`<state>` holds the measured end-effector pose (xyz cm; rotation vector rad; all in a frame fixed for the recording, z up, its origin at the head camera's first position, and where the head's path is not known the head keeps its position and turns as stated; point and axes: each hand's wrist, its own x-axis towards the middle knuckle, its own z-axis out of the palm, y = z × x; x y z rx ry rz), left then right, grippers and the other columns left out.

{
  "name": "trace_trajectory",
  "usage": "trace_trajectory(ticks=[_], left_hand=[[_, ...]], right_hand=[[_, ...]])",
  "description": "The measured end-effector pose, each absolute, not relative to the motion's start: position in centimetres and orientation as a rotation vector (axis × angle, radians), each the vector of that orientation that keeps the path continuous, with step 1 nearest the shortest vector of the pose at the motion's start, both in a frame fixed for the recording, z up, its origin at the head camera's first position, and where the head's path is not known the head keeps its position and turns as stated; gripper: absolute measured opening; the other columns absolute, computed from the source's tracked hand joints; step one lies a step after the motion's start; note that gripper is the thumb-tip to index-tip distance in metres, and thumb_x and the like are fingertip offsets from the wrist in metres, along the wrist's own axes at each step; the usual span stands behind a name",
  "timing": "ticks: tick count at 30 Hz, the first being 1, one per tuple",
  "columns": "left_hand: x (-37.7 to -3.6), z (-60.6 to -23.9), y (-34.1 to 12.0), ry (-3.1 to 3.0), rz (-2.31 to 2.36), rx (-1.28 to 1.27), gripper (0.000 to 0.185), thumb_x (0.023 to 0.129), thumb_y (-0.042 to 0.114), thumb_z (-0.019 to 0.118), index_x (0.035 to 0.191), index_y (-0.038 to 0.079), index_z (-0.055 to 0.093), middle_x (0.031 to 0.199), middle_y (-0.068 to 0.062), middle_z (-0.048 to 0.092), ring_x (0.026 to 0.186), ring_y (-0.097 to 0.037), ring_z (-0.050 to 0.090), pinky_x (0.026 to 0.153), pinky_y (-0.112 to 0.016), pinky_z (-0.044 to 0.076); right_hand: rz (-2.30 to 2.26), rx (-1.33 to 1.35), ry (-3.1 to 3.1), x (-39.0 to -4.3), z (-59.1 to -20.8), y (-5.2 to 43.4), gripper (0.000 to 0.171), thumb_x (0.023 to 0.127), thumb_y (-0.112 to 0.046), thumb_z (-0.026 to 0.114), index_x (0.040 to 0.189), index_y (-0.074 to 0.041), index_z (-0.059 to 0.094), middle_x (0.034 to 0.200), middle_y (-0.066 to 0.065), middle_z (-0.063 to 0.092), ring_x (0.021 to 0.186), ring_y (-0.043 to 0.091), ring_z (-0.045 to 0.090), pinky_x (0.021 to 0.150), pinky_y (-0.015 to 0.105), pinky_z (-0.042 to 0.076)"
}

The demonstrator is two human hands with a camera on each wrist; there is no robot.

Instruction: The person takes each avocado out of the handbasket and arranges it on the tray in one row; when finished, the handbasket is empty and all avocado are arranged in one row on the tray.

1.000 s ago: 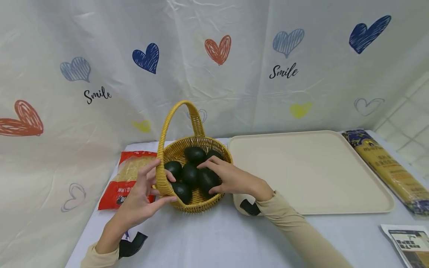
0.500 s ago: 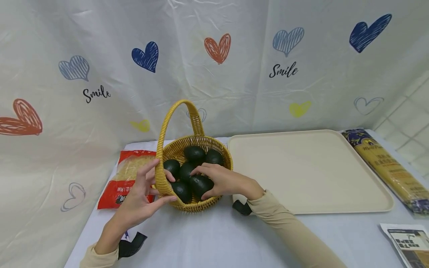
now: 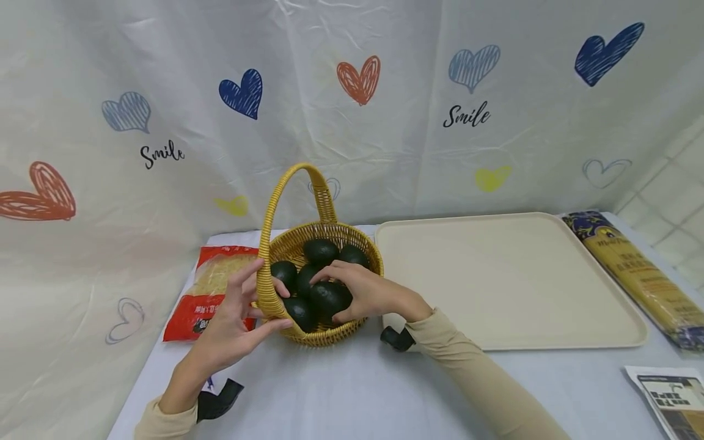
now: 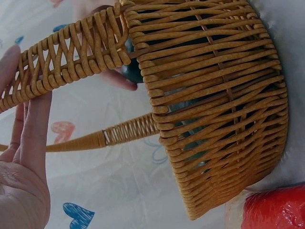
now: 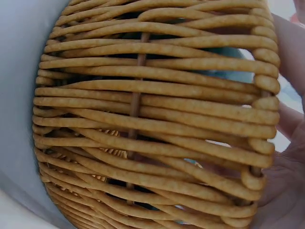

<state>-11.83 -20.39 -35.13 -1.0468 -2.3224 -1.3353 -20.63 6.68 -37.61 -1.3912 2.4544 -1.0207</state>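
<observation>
A yellow woven basket [image 3: 330, 337] with a tall arched handle stands on the table, holding several dark green avocados [image 3: 321, 251]. At its left side my left hand [image 3: 231, 327] holds the base of the handle, thumb on the near rim and fingers on the other side. The left wrist view shows that hand [image 4: 26, 186] by the woven handle strip [image 4: 71, 52]. Inside the basket's right part, my right hand [image 3: 376, 290] grips the nearest avocado [image 3: 329, 298] between thumb and fingers. In the right wrist view the basket wall [image 5: 157, 102] hides most of that avocado.
A beige tray [image 3: 511, 287] lies right of the basket. Beyond its right edge is a long yellow packet [image 3: 638, 269]. A red packet of noodles [image 3: 184, 318] lies left of the basket, and a printed packet [image 3: 671, 397] at the near right. A heart-patterned curtain [image 3: 407, 140] hangs behind.
My right hand has shifted left inside the basket with the avocado, uncovering the avocado at the back right. My left hand has stayed on the handle's base.
</observation>
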Motion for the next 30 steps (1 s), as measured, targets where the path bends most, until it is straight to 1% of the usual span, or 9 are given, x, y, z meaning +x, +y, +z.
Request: trace_trajectory(ticks=[3,6,10,13,18,22,26,30], left_hand=[[-11.9,-35.2,-20.4,-2.323,-1.328,-1.05,0.115,0.072,-0.019,0.085,0.161,0.008,0.018,0.117,-0.01,0.064,0.106,-0.025,0.067,0.077,-0.027,0.063],[-12.0,-35.3,-20.3,-2.318,-1.328,-1.056,0.115,0.071,-0.019,0.085,0.161,0.008,0.018,0.116,-0.01,0.064,0.105,-0.026,0.067,0.076,-0.028,0.063],[-12.0,-35.4,-20.3,-2.315,-1.331,-1.062,0.115,0.072,-0.019,0.085,0.161,0.008,0.018,0.115,-0.009,0.065,0.104,-0.026,0.068,0.076,-0.028,0.063],[-12.1,-35.4,-20.3,-2.307,-1.326,-1.069,0.115,0.072,-0.018,0.086,0.161,0.008,0.018,0.113,-0.009,0.065,0.103,-0.024,0.068,0.075,-0.027,0.063],[-12.0,-35.3,-20.5,-2.292,-1.317,-1.078,0.116,0.071,-0.019,0.086,0.161,0.007,0.018,0.11,-0.008,0.066,0.102,-0.021,0.068,0.074,-0.026,0.063],[-12.0,-35.3,-20.5,-2.291,-1.314,-1.087,0.115,0.071,-0.019,0.086,0.161,0.006,0.018,0.11,-0.008,0.066,0.102,-0.02,0.068,0.075,-0.027,0.063],[-12.0,-35.4,-20.5,-2.291,-1.313,-1.087,0.115,0.071,-0.019,0.086,0.161,0.007,0.018,0.109,-0.008,0.066,0.1,-0.021,0.068,0.074,-0.027,0.063],[-11.9,-35.4,-20.5,-2.292,-1.314,-1.084,0.116,0.071,-0.019,0.086,0.161,0.007,0.018,0.109,-0.007,0.066,0.099,-0.021,0.068,0.074,-0.026,0.063]], right_hand=[[-1.1,-1.388,2.456,-20.9,-37.6,7.1,0.064,0.081,-0.013,0.09,0.138,-0.012,0.061,0.131,0.005,0.06,0.119,0.02,0.056,0.101,0.037,0.052],[-1.189,-1.388,2.465,-21.2,-37.2,7.6,0.067,0.081,-0.014,0.091,0.14,-0.011,0.061,0.131,0.005,0.059,0.12,0.019,0.056,0.101,0.037,0.052],[-1.316,-1.362,2.459,-21.2,-35.8,8.7,0.07,0.08,-0.012,0.091,0.143,-0.013,0.061,0.131,0.004,0.058,0.115,0.02,0.055,0.089,0.039,0.059],[-1.349,-1.337,2.466,-20.9,-34.3,9.9,0.071,0.08,-0.013,0.091,0.144,-0.016,0.061,0.13,0.002,0.057,0.111,0.02,0.055,0.079,0.039,0.061],[-1.367,-1.291,2.49,-20.5,-31.9,12.7,0.071,0.079,-0.012,0.092,0.144,-0.016,0.062,0.132,0.003,0.059,0.115,0.022,0.055,0.078,0.039,0.063],[-1.396,-1.237,2.542,-20.4,-31.2,15.6,0.072,0.079,-0.01,0.092,0.144,-0.016,0.062,0.134,0.003,0.059,0.117,0.023,0.054,0.078,0.041,0.063],[-1.376,-1.189,2.61,-20.5,-31.5,18.2,0.072,0.08,-0.009,0.091,0.144,-0.017,0.06,0.135,0.002,0.059,0.116,0.024,0.054,0.078,0.04,0.063],[-1.334,-1.123,2.658,-20.4,-32.6,20.3,0.071,0.081,-0.01,0.09,0.145,-0.016,0.06,0.135,0.003,0.06,0.115,0.024,0.056,0.076,0.038,0.063]])
